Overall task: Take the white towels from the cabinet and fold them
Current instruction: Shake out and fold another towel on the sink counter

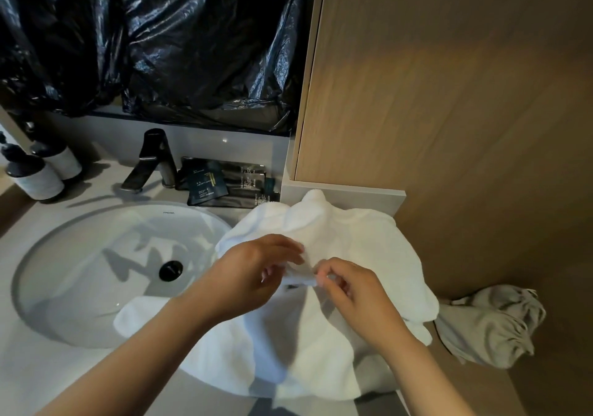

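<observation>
Head view, from the left: two white pump bottles [40,176] with dark tops stand side by side at the back corner of the pale worktop [48,370]. Crinkled black plastic sheeting [160,46] hangs over the wall behind them. Next comes the round white sink [80,287], sunk into the worktop, with a dark drain [170,270] in its bowl and a dark tap [154,162] behind its rim. Just right of the tap lies a loose stack of dark sachets [221,181].

The white towel [359,239] lies rumpled on the worktop, right of the sink. It drapes over the right side of the bowl and over the front edge. Its far corner is pushed up against a pale ledge [369,195].

Both hands meet over the middle of the towel. The left hand [253,274] has its fingers curled onto a small raised fold of the cloth. The right hand [353,293] pinches the same fold between thumb and fingertips. The two hands are close together, with the fold between them.

Right of the towel rises the wooden cabinet [449,94], its doors closed. A crumpled grey cloth [491,325] sits low at the far right, just beside the towel's edge.
</observation>
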A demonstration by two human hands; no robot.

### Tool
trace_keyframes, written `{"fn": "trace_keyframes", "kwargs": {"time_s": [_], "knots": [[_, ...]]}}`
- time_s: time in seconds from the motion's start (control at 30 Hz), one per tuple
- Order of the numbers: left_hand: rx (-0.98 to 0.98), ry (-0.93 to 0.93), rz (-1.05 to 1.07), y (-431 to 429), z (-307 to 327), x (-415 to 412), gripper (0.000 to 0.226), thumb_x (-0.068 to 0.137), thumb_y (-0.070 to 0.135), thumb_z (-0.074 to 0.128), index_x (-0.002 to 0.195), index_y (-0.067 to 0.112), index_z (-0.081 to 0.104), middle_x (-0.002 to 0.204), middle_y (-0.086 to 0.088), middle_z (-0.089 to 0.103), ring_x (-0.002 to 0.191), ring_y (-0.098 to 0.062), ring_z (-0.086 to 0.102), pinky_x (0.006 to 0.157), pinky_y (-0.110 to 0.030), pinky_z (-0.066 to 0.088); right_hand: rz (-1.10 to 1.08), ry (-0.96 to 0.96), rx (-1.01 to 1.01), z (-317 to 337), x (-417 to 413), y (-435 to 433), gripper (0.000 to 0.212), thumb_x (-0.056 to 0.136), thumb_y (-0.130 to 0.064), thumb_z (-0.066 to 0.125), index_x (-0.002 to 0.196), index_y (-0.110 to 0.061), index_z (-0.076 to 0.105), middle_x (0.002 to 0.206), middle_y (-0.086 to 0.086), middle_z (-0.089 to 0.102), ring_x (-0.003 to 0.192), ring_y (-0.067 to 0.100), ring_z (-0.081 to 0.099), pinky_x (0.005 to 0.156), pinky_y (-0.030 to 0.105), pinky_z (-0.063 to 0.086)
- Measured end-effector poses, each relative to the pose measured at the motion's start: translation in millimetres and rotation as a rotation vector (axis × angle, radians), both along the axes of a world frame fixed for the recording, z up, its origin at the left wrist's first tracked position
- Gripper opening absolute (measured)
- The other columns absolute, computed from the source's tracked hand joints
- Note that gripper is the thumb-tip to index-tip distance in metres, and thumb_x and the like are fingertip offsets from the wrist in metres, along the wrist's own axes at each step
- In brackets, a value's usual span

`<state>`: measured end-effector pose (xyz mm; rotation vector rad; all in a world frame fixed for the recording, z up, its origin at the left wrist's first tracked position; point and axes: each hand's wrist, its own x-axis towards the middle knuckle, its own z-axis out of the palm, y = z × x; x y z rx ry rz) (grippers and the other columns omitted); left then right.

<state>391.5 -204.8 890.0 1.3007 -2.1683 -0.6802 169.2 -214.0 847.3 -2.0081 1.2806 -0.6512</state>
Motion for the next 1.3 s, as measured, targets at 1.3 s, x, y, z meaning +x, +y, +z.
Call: {"fn": "trace_keyframes", "kwargs": {"time_s": [1.3], "knots": [[0.074, 0.020, 0.370, -49.6, 9.8, 6.4, 0.027, 0.083, 0.042, 0.071, 0.064, 0.025, 0.062, 0.066, 0.009, 0.063, 0.066, -0.003, 0.056, 0.061, -0.024, 0.040, -0.301, 0.072, -0.064, 51.0, -78.5, -52.1, 0.029, 0.092, -0.037, 0.063, 0.068, -0.024, 0.054, 0.063, -0.004, 0.055, 0.059, 0.016, 0.050, 0.059, 0.031, 0.038]]}}
